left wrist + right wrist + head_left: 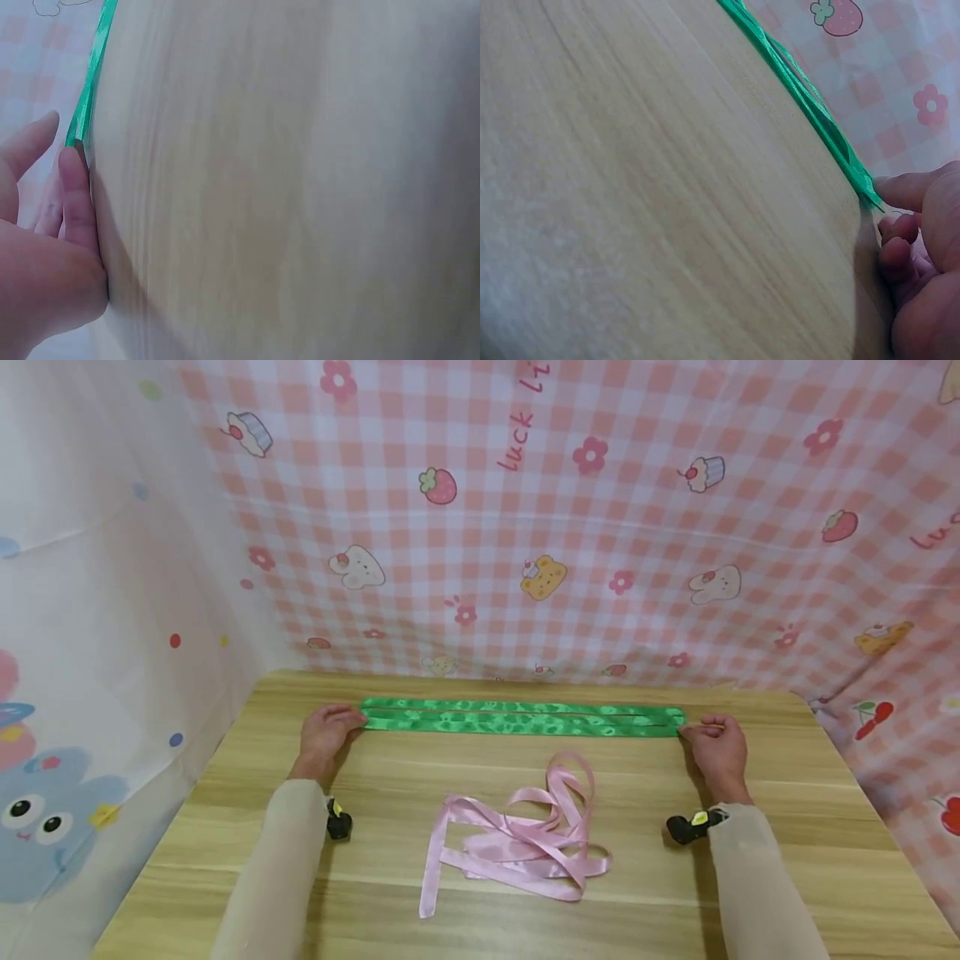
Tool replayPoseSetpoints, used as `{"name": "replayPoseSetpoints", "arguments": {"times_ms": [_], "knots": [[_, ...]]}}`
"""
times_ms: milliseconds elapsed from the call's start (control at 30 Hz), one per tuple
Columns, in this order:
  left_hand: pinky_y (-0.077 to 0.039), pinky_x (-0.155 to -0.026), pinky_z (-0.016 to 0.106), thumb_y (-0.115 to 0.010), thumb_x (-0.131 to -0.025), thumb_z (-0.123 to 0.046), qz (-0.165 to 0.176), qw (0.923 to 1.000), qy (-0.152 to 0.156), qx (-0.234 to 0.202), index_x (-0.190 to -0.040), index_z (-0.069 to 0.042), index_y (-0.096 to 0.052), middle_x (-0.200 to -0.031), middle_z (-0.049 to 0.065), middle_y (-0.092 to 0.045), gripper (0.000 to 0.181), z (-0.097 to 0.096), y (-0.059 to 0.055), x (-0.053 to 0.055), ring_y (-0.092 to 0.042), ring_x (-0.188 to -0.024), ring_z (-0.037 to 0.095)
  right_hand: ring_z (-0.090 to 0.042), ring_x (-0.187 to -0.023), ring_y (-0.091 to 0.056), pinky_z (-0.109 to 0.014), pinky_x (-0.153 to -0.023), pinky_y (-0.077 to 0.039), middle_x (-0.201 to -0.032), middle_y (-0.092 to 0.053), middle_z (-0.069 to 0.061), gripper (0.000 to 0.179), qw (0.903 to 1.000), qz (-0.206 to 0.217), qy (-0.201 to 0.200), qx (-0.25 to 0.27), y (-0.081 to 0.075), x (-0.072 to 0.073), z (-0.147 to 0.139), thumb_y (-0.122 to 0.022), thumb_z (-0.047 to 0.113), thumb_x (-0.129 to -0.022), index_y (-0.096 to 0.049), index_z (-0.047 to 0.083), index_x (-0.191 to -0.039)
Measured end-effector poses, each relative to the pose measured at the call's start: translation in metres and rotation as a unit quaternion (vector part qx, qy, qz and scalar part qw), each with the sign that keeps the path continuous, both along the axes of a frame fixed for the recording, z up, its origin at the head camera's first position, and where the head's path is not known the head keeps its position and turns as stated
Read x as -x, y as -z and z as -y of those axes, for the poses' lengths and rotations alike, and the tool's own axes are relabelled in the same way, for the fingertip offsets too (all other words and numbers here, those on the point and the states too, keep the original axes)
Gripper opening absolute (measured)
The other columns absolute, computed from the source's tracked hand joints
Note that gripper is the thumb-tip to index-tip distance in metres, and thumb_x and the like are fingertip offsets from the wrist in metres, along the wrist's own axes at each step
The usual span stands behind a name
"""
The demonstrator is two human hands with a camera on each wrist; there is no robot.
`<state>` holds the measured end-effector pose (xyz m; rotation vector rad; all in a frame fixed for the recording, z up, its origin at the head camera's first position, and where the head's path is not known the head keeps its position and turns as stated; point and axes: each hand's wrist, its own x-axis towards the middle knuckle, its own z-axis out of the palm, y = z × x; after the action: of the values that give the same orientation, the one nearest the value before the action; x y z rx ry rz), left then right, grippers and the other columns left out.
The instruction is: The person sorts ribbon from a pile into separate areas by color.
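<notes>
A shiny green ribbon [525, 720] stretches left to right along the back of the table in two parallel bands. At its left end is my left hand [327, 737]; one straight fingertip [73, 161] meets the ribbon while another digit stands apart from it. My right hand [718, 752] pinches the near right corner of the green ribbon, with a straight digit on one side and curled fingers [898, 255] close on the other. A pink satin ribbon [517, 868] lies in loose loops between the forearms, touched by neither hand.
The wood-patterned table [397, 935] reaches back to a pink checked curtain [480, 543]. A white printed curtain [112, 610] hangs on the left. Small black devices [339, 821] sit by each wrist at the sleeve cuffs.
</notes>
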<state>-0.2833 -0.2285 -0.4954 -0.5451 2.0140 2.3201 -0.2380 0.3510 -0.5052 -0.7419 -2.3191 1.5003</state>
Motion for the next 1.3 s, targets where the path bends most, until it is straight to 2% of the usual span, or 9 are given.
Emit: {"name": "replayPoseSetpoints", "arguments": {"times_ms": [100, 233, 400, 533, 700, 800, 933, 1067, 1300], "knots": [[-0.055, -0.087, 0.023, -0.066, -0.090, 0.007, -0.005, 0.9991, 0.001, -0.041, -0.139, 0.008, -0.038, -0.103, 0.003, -0.067, 0.057, 0.005, -0.001, -0.003, -0.067, -0.089, 0.009, 0.002, -0.067, -0.050, -0.014, -0.059, -0.043, -0.082, -0.052, 0.014, 0.041, 0.9999, 0.000, 0.000, 0.011, -0.001, -0.001, 0.002, -0.074, 0.016, -0.087, -0.049, 0.006, -0.117], [-0.055, -0.085, 0.022, -0.063, -0.091, 0.007, -0.002, 0.9993, -0.022, -0.031, -0.143, 0.005, -0.032, -0.106, 0.003, -0.064, 0.060, 0.008, -0.007, -0.011, -0.066, -0.084, 0.005, -0.006, -0.080, -0.046, -0.014, -0.063, -0.042, -0.099, -0.049, -0.002, 0.049, 0.9997, 0.006, -0.022, 0.004, -0.008, -0.007, 0.009, -0.071, 0.014, -0.089, -0.043, 0.000, -0.127], [-0.052, -0.072, 0.017, -0.063, -0.093, 0.001, -0.009, 0.9946, -0.024, 0.101, -0.141, 0.004, -0.036, -0.112, 0.009, -0.059, 0.056, -0.010, -0.018, -0.025, -0.059, -0.078, 0.004, -0.006, -0.080, -0.048, -0.016, -0.064, -0.042, -0.108, -0.055, -0.015, 0.037, 0.9908, -0.011, -0.115, -0.072, -0.027, -0.021, 0.031, -0.068, 0.015, -0.093, -0.052, -0.005, -0.119], [-0.049, -0.075, 0.021, -0.062, -0.095, -0.006, -0.038, 0.9787, 0.057, 0.194, -0.137, 0.003, -0.042, -0.121, 0.020, -0.059, 0.047, -0.041, -0.026, -0.042, -0.059, -0.093, 0.014, -0.006, -0.080, -0.055, -0.023, -0.072, -0.047, -0.097, -0.064, -0.016, 0.016, 0.9601, -0.066, -0.236, -0.135, -0.039, -0.030, 0.065, -0.068, 0.010, -0.093, -0.061, -0.002, -0.101], [-0.052, -0.088, 0.033, -0.066, -0.093, -0.006, -0.088, 0.9515, 0.197, 0.219, -0.128, 0.002, -0.051, -0.120, 0.022, -0.062, 0.040, -0.097, -0.036, -0.068, -0.061, -0.106, 0.027, -0.027, -0.110, -0.058, -0.052, -0.098, -0.044, -0.109, -0.068, -0.015, 0.008, 0.8982, -0.112, -0.397, -0.151, -0.044, -0.036, 0.111, -0.069, 0.003, -0.090, -0.064, 0.004, -0.097], [-0.052, -0.092, 0.038, -0.067, -0.092, -0.006, -0.109, 0.9331, 0.268, 0.214, -0.125, 0.001, -0.054, -0.119, 0.019, -0.063, 0.036, -0.128, -0.040, -0.080, -0.061, -0.107, 0.026, -0.035, -0.118, -0.055, -0.059, -0.103, -0.039, -0.116, -0.066, -0.016, 0.012, 0.8781, -0.096, -0.449, -0.135, -0.044, -0.035, 0.128, -0.068, 0.004, -0.091, -0.064, 0.005, -0.102], [-0.053, -0.090, 0.039, -0.067, -0.092, -0.007, -0.119, 0.9122, 0.335, 0.203, -0.124, -0.001, -0.054, -0.118, 0.019, -0.064, 0.034, -0.161, -0.037, -0.086, -0.062, -0.106, 0.026, -0.032, -0.109, -0.059, -0.054, -0.096, -0.047, -0.113, -0.064, -0.015, 0.021, 0.8902, -0.053, -0.432, -0.133, -0.035, -0.029, 0.137, -0.064, 0.004, -0.093, -0.059, 0.002, -0.113], [-0.052, -0.092, 0.040, -0.067, -0.093, -0.009, -0.098, 0.9032, 0.371, 0.192, -0.127, -0.002, -0.053, -0.120, 0.019, -0.063, 0.037, -0.187, -0.028, -0.084, -0.062, -0.110, 0.027, -0.024, -0.090, -0.060, -0.039, -0.080, -0.052, -0.100, -0.063, -0.013, 0.020, 0.9071, -0.025, -0.395, -0.142, -0.023, -0.027, 0.141, -0.062, 0.000, -0.092, -0.057, 0.002, -0.111], [-0.050, -0.095, 0.045, -0.068, -0.093, -0.021, -0.021, 0.9089, 0.392, 0.142, -0.138, -0.011, -0.048, -0.129, 0.014, -0.061, 0.051, -0.213, -0.019, -0.083, -0.058, -0.117, 0.029, -0.017, -0.076, -0.057, -0.025, -0.066, -0.049, -0.082, -0.062, -0.010, 0.015, 0.8896, -0.033, -0.446, -0.094, -0.021, -0.037, 0.156, -0.062, -0.009, -0.085, -0.060, 0.001, -0.096]]}}
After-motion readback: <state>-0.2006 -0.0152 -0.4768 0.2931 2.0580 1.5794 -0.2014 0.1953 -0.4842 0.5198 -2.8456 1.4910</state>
